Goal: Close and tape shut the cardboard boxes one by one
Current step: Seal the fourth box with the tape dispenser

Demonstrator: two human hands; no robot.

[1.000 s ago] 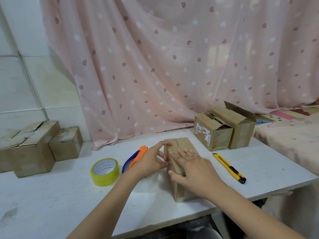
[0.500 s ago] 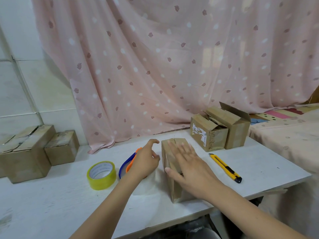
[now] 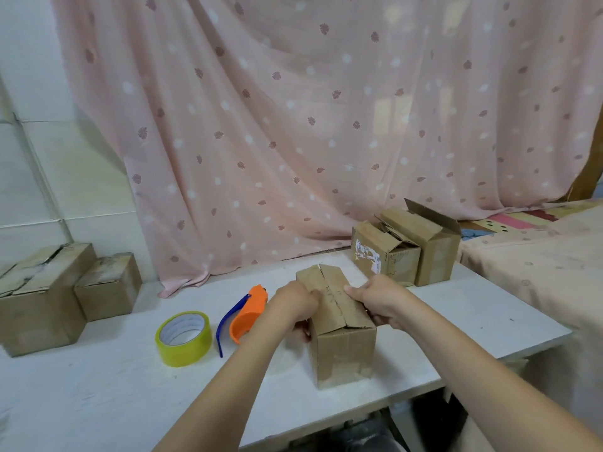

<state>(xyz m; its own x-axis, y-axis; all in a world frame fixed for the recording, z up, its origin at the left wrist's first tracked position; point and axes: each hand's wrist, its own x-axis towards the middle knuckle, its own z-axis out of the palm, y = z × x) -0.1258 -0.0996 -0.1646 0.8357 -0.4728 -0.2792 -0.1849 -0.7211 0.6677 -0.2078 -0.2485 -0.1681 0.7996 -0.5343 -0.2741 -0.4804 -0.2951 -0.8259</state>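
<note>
A small brown cardboard box (image 3: 342, 347) stands near the front edge of the white table (image 3: 98, 386), its top flaps folded down with a seam along the middle. My left hand (image 3: 293, 306) grips its left side, fingers curled over the top edge. My right hand (image 3: 380, 300) grips the right side the same way. An orange and blue tape dispenser (image 3: 246, 316) lies just left of my left hand. Left of that stands a yellow tape roll (image 3: 183, 337).
Two boxes (image 3: 408, 252) with raised flaps stand at the back right by the pink curtain. Two more boxes (image 3: 58, 295) sit at the far left. A cloth-covered surface (image 3: 538, 265) adjoins the table on the right.
Both hands moved from lying on the box top and beside it to gripping its two sides. The yellow utility knife is now hidden behind my right arm.
</note>
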